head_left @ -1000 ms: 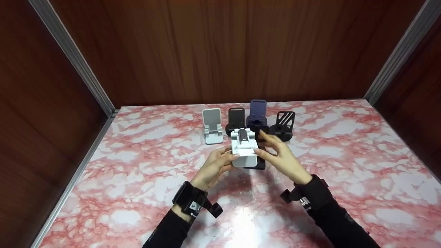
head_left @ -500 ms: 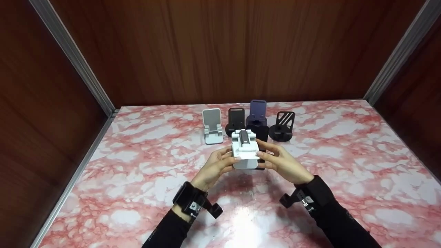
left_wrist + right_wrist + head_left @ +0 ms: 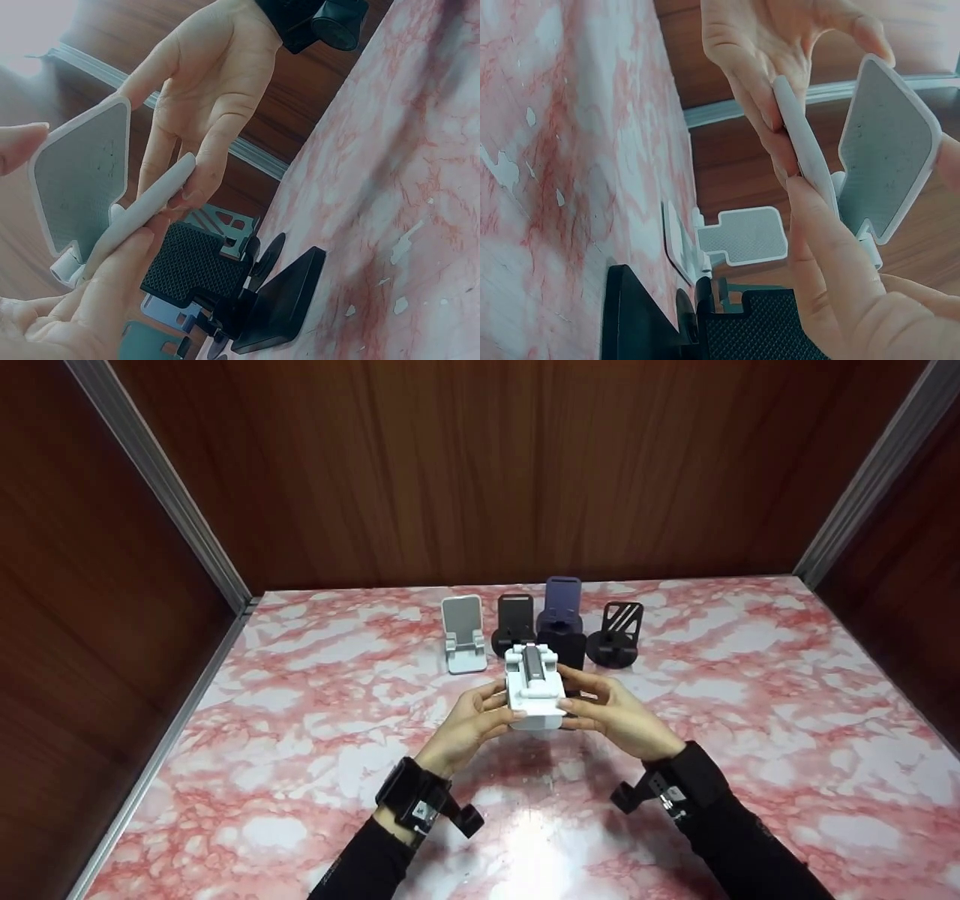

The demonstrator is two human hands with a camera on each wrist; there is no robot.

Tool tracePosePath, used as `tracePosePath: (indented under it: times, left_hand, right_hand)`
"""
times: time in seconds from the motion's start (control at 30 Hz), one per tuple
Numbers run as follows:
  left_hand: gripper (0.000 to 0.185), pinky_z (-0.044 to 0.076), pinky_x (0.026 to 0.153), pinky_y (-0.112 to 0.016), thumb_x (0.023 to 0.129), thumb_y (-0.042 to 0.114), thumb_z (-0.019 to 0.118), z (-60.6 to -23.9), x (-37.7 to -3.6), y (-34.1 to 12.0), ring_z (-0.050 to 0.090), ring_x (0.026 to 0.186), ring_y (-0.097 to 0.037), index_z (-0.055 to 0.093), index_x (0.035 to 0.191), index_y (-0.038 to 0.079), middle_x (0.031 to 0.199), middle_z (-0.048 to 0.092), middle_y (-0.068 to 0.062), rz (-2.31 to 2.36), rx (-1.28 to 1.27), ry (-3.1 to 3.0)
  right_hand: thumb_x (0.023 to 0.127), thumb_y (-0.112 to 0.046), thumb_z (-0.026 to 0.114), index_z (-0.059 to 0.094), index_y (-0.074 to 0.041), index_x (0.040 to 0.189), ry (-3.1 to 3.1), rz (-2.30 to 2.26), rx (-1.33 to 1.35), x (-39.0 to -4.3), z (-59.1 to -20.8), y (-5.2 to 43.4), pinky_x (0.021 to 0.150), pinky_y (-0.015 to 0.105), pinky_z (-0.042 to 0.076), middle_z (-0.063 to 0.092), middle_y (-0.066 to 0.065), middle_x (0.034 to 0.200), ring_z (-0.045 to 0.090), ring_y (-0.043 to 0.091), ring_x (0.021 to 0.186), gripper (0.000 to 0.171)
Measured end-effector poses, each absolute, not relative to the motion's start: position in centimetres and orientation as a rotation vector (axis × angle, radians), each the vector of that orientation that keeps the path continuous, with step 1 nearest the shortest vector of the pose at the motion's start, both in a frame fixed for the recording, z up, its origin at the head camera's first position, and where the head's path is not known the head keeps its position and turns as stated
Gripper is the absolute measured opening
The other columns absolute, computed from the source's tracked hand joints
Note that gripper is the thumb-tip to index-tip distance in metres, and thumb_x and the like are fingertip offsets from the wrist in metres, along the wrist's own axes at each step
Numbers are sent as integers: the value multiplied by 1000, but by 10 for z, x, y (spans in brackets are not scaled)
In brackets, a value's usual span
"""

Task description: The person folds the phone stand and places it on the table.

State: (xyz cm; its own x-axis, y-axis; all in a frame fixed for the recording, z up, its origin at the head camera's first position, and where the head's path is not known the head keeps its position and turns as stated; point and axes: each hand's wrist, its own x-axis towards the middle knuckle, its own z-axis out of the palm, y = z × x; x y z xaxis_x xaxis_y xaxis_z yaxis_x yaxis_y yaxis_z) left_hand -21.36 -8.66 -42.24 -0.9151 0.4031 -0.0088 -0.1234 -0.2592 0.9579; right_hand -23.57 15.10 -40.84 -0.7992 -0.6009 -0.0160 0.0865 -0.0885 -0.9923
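Note:
Both hands hold a white phone stand (image 3: 536, 701) above the table, in front of the row of stands. My left hand (image 3: 465, 727) grips its left side, thumb on the upper panel and fingers beneath. My right hand (image 3: 626, 720) pinches the right side in a similar way. The wrist views show its grey-padded panel (image 3: 86, 172) and its white base plate (image 3: 806, 139) at an angle to each other, joined by a hinge. Just behind the held piece stands a black phone stand (image 3: 564, 649), partly hidden by it in the head view.
Further back on the marbled table (image 3: 300, 735) stand a white phone stand (image 3: 463, 634), a dark one (image 3: 515, 619), a purple one (image 3: 562, 600) and a black slotted one (image 3: 621, 634). Wood-look panels (image 3: 480, 472) wall in the back and sides.
The right hand's spread fingers have closed in on the stand's right side. The held stand has shifted slightly toward me and tilted a little. The left hand keeps its grip.

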Motion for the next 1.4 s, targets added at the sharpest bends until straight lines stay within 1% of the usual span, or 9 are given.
tracePosePath:
  times: [0.1, 0.33, 0.47, 0.6, 0.77, 0.97, 1.1, 1.27, 1.4]
  left_hand:
    - [68, 57, 89, -24, 87, -1, 62, -423, -214, -86, 67, 99, -13, 33, 148, -8, 142, 50, -28, 2232, 328, 1675]
    - [73, 55, 98, -32, 86, -8, 58, -425, -215, -86, 66, 106, -17, 27, 151, -7, 145, 46, -30, 2228, 347, 1653]
    - [74, 57, 91, -25, 85, -12, 56, -427, -215, -84, 65, 106, -17, 26, 151, -8, 145, 46, -31, 2237, 369, 1634]
    - [72, 58, 88, -23, 85, -14, 55, -428, -216, -83, 65, 104, -16, 25, 151, -10, 144, 46, -33, 2240, 401, 1641]
    - [74, 58, 87, -22, 84, -16, 55, -428, -216, -82, 66, 106, -20, 23, 150, -12, 145, 44, -33, 2238, 402, 1659]
    - [77, 58, 88, -24, 83, -18, 55, -428, -215, -82, 61, 121, -32, 21, 152, -10, 147, 42, -33, 2241, 388, 1688]
    - [77, 58, 90, -25, 83, -19, 55, -428, -215, -81, 59, 123, -35, 21, 152, -10, 148, 41, -33, 2246, 367, 1687]
    - [76, 57, 93, -27, 84, -18, 57, -426, -216, -80, 59, 122, -34, 22, 151, -10, 148, 41, -33, 2226, 378, 1719]
    - [77, 57, 92, -26, 84, -15, 59, -424, -217, -79, 61, 116, -25, 23, 152, -9, 148, 42, -32, 2202, 401, 1745]
  right_hand:
    - [98, -6, 58, 12, 3, 156, 1735, -1931, -557, -237, -410, 152, 96, 28, 56, 45, 16, 138, 61, 12, 112, 75]
    - [95, -2, 61, 16, 3, 156, 1792, -1924, -567, -237, -414, 153, 92, 29, 58, 55, 12, 128, 64, 14, 107, 76]
    - [93, 0, 64, 18, 3, 155, 1835, -1930, -579, -236, -415, 153, 91, 31, 59, 61, 10, 124, 66, 15, 105, 77]
    - [90, 1, 66, 20, 3, 155, 1862, -1940, -586, -236, -416, 152, 92, 36, 59, 65, 8, 119, 67, 15, 105, 80]
    - [89, 4, 67, 19, 5, 154, 1885, -1951, -587, -236, -419, 152, 90, 33, 59, 67, 8, 117, 66, 14, 106, 81]
    - [88, 6, 66, 20, 5, 154, 1900, -1969, -570, -236, -420, 150, 91, 31, 59, 65, 18, 122, 66, 13, 107, 80]
    - [88, 6, 66, 20, 4, 154, 1890, -1987, -536, -235, -420, 149, 91, 32, 59, 66, 13, 119, 66, 14, 106, 81]
    - [88, 8, 65, 19, 0, 156, 1849, -2019, -517, -233, -420, 149, 92, 34, 59, 67, 8, 117, 66, 15, 107, 82]
    - [90, 8, 62, 17, 0, 156, 1800, -2040, -506, -233, -419, 151, 94, 35, 58, 66, 7, 118, 66, 16, 107, 81]
